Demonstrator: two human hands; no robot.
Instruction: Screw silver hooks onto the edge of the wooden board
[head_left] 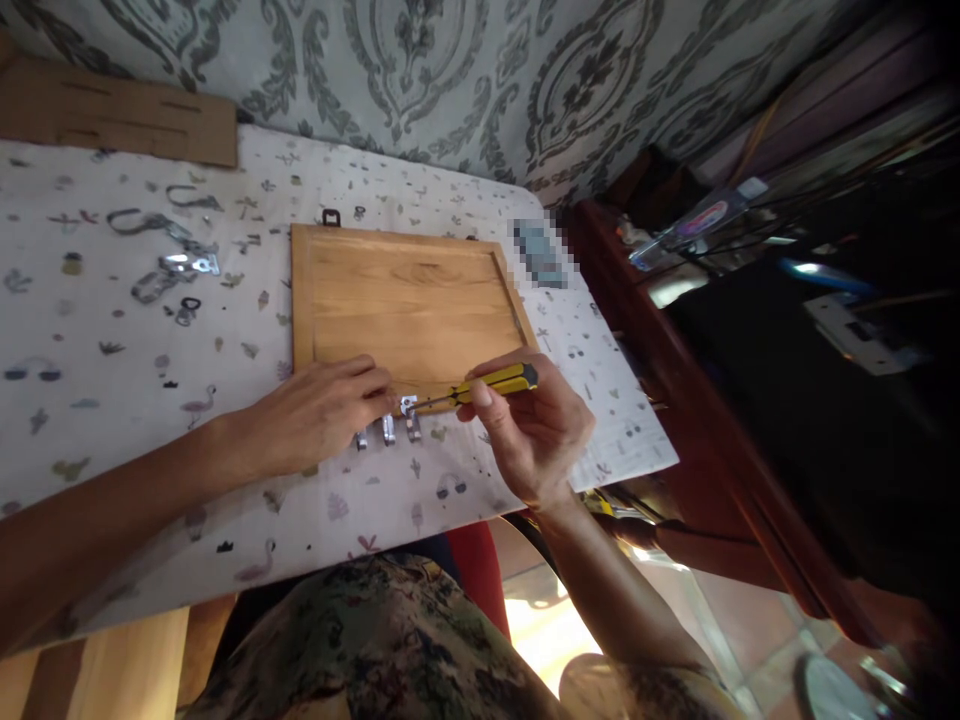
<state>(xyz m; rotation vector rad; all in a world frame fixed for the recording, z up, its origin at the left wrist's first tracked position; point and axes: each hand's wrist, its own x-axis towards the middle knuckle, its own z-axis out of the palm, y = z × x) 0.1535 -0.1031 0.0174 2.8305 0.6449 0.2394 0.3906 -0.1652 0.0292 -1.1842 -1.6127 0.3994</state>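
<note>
A wooden panel (405, 300) lies flat on the patterned tablecloth (112, 400). My right hand (536, 430) is closed round a yellow and black screwdriver (495, 383), whose tip rests on a small metal bracket (409, 405) at the panel's near edge. My left hand (322, 415) is curled, its fingertips pressed on the panel's near edge right beside that bracket. Metal hooks (386, 432) hang below the panel's edge, between the two hands.
Loose metal hooks and hangers (169, 262) lie scattered at the left of the table. A brown cardboard piece (120, 115) leans at the back left. A dark wooden cabinet (660, 340) with cluttered items stands right of the table edge. A patterned curtain hangs behind.
</note>
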